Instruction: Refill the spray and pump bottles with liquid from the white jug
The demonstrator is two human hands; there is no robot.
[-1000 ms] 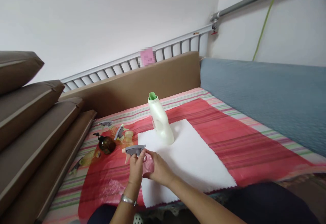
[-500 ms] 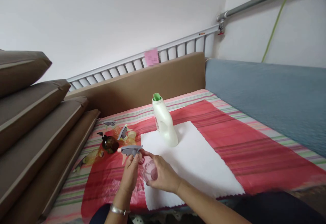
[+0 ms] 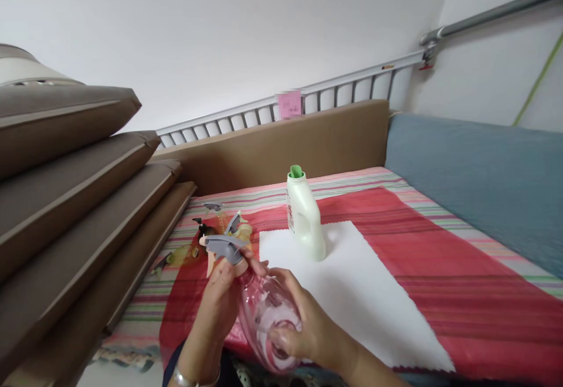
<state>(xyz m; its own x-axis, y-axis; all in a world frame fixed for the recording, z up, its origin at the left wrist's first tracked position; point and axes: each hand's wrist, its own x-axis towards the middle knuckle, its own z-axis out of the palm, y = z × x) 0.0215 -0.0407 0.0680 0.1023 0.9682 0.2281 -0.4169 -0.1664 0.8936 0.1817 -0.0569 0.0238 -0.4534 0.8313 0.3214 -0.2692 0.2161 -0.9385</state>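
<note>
Pink and see-through, the spray bottle (image 3: 268, 319) is held up off the bed, low in the middle of the view, and it leans to one side. Its grey spray top (image 3: 223, 248) sits at the upper end, pointing left. The left hand (image 3: 220, 305) has its fingers closed around the neck, just under the grey top. The right hand (image 3: 303, 325) wraps around the round body of the bottle, with the fingers curled tight on it. A silver bracelet (image 3: 189, 379) shows on the left wrist. Just past the hands lies a white cloth (image 3: 365, 293), spread flat on a red sheet (image 3: 461, 281). A white bottle (image 3: 305, 217) with a green spout stands up on the far edge of that cloth. To the left of it, near the grey top, is a little heap of other spray tops and small bottles (image 3: 206, 234); they are too small to tell apart well. Brown cushions (image 3: 74, 199) are stacked on the left side. A blue cover (image 3: 484, 176) lies on the right, well apart from the hands.
</note>
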